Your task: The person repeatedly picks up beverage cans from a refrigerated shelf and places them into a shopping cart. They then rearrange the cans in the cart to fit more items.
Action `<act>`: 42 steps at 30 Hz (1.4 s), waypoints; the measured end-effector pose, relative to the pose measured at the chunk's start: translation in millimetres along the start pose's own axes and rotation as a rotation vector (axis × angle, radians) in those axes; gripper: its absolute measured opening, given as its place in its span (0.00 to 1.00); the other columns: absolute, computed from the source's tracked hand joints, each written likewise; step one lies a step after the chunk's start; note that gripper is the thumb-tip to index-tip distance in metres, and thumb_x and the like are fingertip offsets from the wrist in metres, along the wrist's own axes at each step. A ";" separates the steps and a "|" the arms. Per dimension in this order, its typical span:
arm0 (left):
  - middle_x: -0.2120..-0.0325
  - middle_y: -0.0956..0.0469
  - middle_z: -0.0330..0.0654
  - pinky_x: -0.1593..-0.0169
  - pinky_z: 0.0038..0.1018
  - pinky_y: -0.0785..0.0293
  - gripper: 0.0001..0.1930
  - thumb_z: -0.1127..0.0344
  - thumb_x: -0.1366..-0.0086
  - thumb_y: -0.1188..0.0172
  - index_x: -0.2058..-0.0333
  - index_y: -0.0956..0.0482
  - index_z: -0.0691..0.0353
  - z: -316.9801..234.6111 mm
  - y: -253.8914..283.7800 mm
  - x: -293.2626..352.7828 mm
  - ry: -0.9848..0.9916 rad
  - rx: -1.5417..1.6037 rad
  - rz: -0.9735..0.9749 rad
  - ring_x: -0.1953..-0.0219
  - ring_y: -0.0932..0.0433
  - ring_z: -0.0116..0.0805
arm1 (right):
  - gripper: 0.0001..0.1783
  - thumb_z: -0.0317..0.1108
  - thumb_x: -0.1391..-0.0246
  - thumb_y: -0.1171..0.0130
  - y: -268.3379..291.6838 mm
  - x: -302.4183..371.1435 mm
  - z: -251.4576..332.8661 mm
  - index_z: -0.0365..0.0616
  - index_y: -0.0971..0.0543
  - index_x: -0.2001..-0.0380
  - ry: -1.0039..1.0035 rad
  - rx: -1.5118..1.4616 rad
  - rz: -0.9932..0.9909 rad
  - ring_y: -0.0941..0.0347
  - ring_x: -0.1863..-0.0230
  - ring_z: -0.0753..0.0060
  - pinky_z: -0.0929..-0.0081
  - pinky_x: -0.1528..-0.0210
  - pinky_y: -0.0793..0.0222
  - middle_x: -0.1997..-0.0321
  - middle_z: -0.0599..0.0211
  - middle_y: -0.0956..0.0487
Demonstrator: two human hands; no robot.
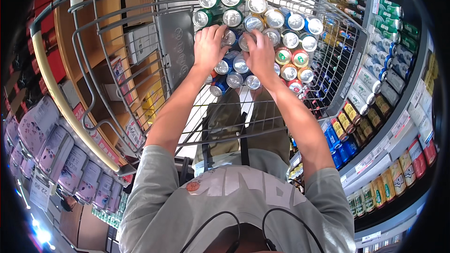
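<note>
Head view: both hands reach into the wire cart (pixel 117 65), among upright drink cans (pixel 281 23) packed top-up. The left hand (pixel 209 47) rests spread over blue cans; the right hand (pixel 260 54) curls around a silver-topped can (pixel 244 42). Cans seem rigid, heavy if full, slick; grip the sides.

Retail shop, drinks aisle. Evidence: wire shopping cart (pixel 140 42) loaded with upright beverage cans (pixel 274 18); shelving (pixel 398 126) on the right packed with rows of cans and bottles, price-tag strips (pixel 375 152) along shelf edges; stacked packaged goods (pixel 56 150) with a price label on the left; wooden shelf unit (pixel 70 33) behind cart.
</note>
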State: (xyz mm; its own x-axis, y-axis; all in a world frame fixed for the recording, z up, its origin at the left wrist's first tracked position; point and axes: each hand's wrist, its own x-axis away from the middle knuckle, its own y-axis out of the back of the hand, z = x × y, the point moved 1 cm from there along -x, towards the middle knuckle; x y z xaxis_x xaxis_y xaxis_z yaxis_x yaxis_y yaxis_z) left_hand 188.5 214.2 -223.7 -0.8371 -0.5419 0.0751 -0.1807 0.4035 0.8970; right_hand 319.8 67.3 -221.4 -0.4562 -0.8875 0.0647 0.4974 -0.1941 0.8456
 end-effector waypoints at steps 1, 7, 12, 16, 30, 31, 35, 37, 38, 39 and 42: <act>0.52 0.24 0.39 0.42 0.40 0.32 0.38 0.60 0.54 0.20 0.43 0.24 0.54 -0.6 -1.6 2.8 0.008 -0.002 -0.021 0.48 0.26 0.43 | 0.37 0.27 0.61 0.25 0.1 0.0 -0.6 0.43 0.21 0.42 0.001 -0.012 -0.022 0.28 0.46 0.48 0.55 0.43 0.30 0.39 0.56 0.27; 0.53 0.25 0.42 0.46 0.40 0.32 0.31 0.63 0.50 0.22 0.48 0.24 0.58 3.2 -8.2 32.5 0.016 0.002 -0.062 0.49 0.26 0.45 | 0.36 0.24 0.59 0.26 2.5 -3.3 -6.5 0.43 0.21 0.42 0.023 -0.087 -0.110 0.28 0.49 0.46 0.56 0.46 0.30 0.39 0.57 0.27; 0.57 0.24 0.40 0.49 0.40 0.31 0.17 0.70 0.45 0.31 0.55 0.21 0.56 10.1 7.4 47.3 -0.026 0.131 0.038 0.53 0.26 0.46 | 0.36 0.24 0.58 0.27 4.3 -3.6 -9.7 0.43 0.22 0.40 0.036 -0.112 -0.114 0.28 0.50 0.46 0.55 0.46 0.31 0.39 0.57 0.27; 0.49 0.25 0.40 0.43 0.41 0.30 0.27 0.76 0.51 0.36 0.49 0.21 0.54 -1.5 13.8 66.1 -0.143 0.151 0.273 0.45 0.27 0.45 | 0.33 0.24 0.57 0.28 6.0 -3.1 -11.0 0.43 0.22 0.42 0.037 -0.125 -0.134 0.29 0.48 0.46 0.53 0.45 0.31 0.41 0.56 0.27; 0.46 0.21 0.40 0.36 0.44 0.39 0.40 0.62 0.55 0.20 0.41 0.27 0.54 -6.5 -17.7 69.3 0.033 -0.006 0.178 0.37 0.28 0.40 | 0.27 0.30 0.49 0.39 2.5 47.1 20.3 0.42 0.21 0.43 0.261 0.172 0.150 0.29 0.47 0.61 0.65 0.48 0.33 0.42 0.61 0.24; 0.47 0.20 0.39 0.36 0.43 0.39 0.40 0.62 0.55 0.20 0.41 0.27 0.54 -6.8 -18.9 69.0 0.030 -0.003 0.162 0.37 0.28 0.40 | 0.27 0.31 0.49 0.39 -0.8 45.5 20.0 0.42 0.21 0.44 0.255 0.204 0.154 0.29 0.48 0.62 0.66 0.49 0.33 0.43 0.62 0.23; 0.47 0.20 0.39 0.36 0.45 0.40 0.39 0.62 0.57 0.19 0.43 0.25 0.55 -9.5 -23.3 70.5 0.077 -0.004 0.147 0.36 0.28 0.40 | 0.25 0.34 0.51 0.39 -11.8 37.6 17.9 0.42 0.18 0.48 0.268 0.314 0.146 0.29 0.51 0.66 0.69 0.50 0.34 0.50 0.68 0.20; 0.46 0.20 0.39 0.36 0.45 0.40 0.39 0.63 0.59 0.19 0.44 0.23 0.55 -9.5 -23.4 71.0 0.069 -0.007 0.144 0.36 0.29 0.40 | 0.23 0.34 0.51 0.40 -13.0 35.5 18.3 0.41 0.18 0.49 0.289 0.350 0.155 0.29 0.51 0.66 0.70 0.50 0.34 0.53 0.68 0.20; 0.47 0.20 0.39 0.36 0.45 0.40 0.39 0.64 0.60 0.20 0.45 0.23 0.56 -9.6 -24.7 70.9 0.060 0.004 0.118 0.36 0.28 0.40 | 0.22 0.33 0.50 0.41 -13.0 34.9 18.6 0.41 0.19 0.50 0.298 0.363 0.171 0.29 0.51 0.66 0.70 0.50 0.34 0.54 0.68 0.20; 0.47 0.20 0.39 0.35 0.45 0.40 0.38 0.64 0.61 0.20 0.46 0.22 0.56 -9.6 -26.8 70.8 0.050 0.014 0.093 0.37 0.28 0.41 | 0.21 0.33 0.50 0.41 -13.1 34.1 18.8 0.41 0.19 0.50 0.306 0.377 0.186 0.29 0.51 0.66 0.71 0.51 0.34 0.55 0.68 0.20; 0.49 0.20 0.39 0.35 0.46 0.40 0.37 0.66 0.63 0.21 0.48 0.21 0.58 -9.7 -31.2 73.7 0.051 0.039 0.038 0.38 0.28 0.41 | 0.18 0.33 0.52 0.40 -11.0 26.1 14.4 0.42 0.18 0.55 0.421 0.422 0.224 0.29 0.51 0.66 0.69 0.50 0.34 0.59 0.68 0.20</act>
State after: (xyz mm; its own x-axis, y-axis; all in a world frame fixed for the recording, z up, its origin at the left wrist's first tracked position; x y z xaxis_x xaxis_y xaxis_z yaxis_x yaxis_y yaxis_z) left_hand 137.5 154.5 -242.0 -0.8167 -0.5617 0.1321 -0.1697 0.4526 0.8754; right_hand 291.8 52.3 -221.4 -0.0030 -0.9924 0.1227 0.1738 0.1203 0.9774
